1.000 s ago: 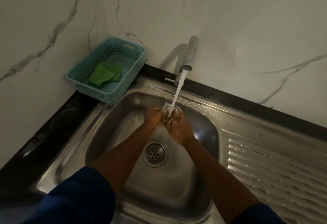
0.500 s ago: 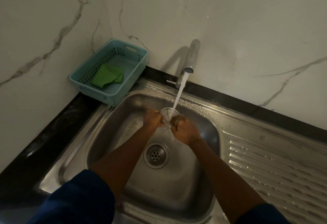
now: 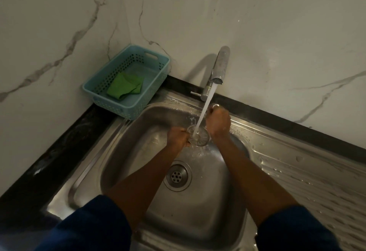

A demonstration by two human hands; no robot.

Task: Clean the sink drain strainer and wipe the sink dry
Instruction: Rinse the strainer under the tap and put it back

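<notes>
A round metal drain strainer [image 3: 200, 138] is held over the steel sink [image 3: 150, 128], right under the stream of water [image 3: 205, 112] running from the tap [image 3: 218, 68]. My left hand [image 3: 178, 137] grips the strainer's left edge. My right hand [image 3: 217, 123] is closed against its right side, a ring showing on one finger; whether it grips the rim I cannot tell. The open drain hole [image 3: 176, 176] lies below the hands in the basin floor.
A light blue perforated basket [image 3: 158, 76] stands in the back left corner with a folded green cloth [image 3: 124, 85] inside. A wet ribbed drainboard [image 3: 309, 171] stretches to the right. Marble walls close in behind and to the left, above a black counter edge [image 3: 65, 143].
The right hand has lifted up and back toward the tap, away from the left hand. The strainer stays under the running water.
</notes>
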